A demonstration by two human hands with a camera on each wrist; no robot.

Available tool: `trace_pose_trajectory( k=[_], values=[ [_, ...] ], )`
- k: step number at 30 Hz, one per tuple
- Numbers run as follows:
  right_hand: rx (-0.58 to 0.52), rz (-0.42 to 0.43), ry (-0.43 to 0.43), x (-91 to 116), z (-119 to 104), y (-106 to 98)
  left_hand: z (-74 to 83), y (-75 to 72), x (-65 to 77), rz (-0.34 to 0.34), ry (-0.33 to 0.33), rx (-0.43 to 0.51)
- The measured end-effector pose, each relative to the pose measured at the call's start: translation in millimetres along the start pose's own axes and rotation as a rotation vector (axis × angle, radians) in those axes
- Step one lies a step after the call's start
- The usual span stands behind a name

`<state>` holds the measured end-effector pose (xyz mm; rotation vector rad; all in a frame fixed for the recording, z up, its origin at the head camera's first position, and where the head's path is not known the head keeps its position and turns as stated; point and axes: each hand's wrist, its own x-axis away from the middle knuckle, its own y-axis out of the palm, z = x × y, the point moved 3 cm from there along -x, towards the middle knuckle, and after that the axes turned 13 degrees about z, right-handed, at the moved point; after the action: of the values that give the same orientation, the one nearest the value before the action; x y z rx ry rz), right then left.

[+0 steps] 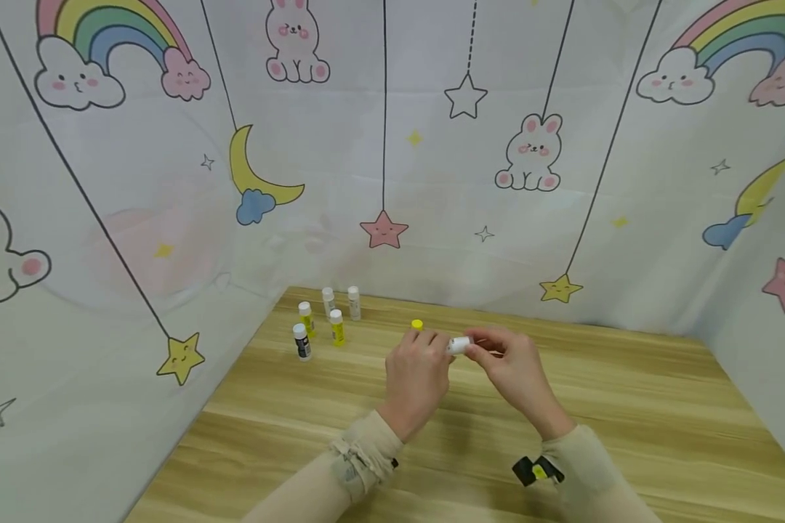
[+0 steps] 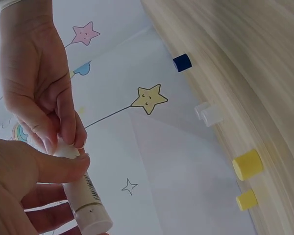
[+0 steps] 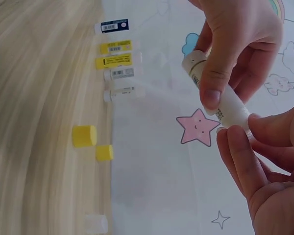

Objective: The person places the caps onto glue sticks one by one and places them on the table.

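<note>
A white glue stick (image 3: 229, 105) with small dark print is held between both hands. My left hand (image 1: 419, 374) wraps its fingers and thumb around the body of the stick. The fingertips of my right hand (image 1: 513, 367) pinch the stick's other end. Seen from the left wrist, the left thumb lies along the barrel, and the right hand (image 2: 39, 83) comes down from above onto the far end. In the head view the left hand hides most of the stick, leaving one white end showing.
Several glue sticks stand at the table's back left, among them a black-labelled one (image 1: 302, 343) and a yellow one (image 1: 337, 328). Loose caps sit along the back edge: a dark blue cap (image 2: 182, 62), a yellow cap (image 2: 248, 165) and a translucent cap (image 3: 96, 223). A patterned curtain (image 1: 340, 160) surrounds the table.
</note>
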<state>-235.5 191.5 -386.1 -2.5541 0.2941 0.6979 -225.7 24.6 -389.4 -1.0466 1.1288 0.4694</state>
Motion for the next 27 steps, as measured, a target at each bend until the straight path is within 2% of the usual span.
trace_pose_trajectory(
  k=[7, 11, 19, 27],
  values=[
    [-0.054, -0.012, 0.013, -2.1, -2.5, -2.0, -6.1, -1.0, 4.5, -0.005, -0.069, 0.117],
    [-0.047, -0.018, 0.035, -1.6, -4.4, -3.7, -7.9, -2.7, 6.7, -0.020, -0.099, 0.162],
    [-0.023, -0.012, 0.007, -8.4, -13.7, -7.5, -17.3, -5.9, 5.7, -0.015, -0.144, 0.169],
    [-0.027, -0.023, -0.025, -9.7, -18.0, -14.7, -21.4, -10.2, 6.8, -0.022, -0.138, 0.155]
  ],
)
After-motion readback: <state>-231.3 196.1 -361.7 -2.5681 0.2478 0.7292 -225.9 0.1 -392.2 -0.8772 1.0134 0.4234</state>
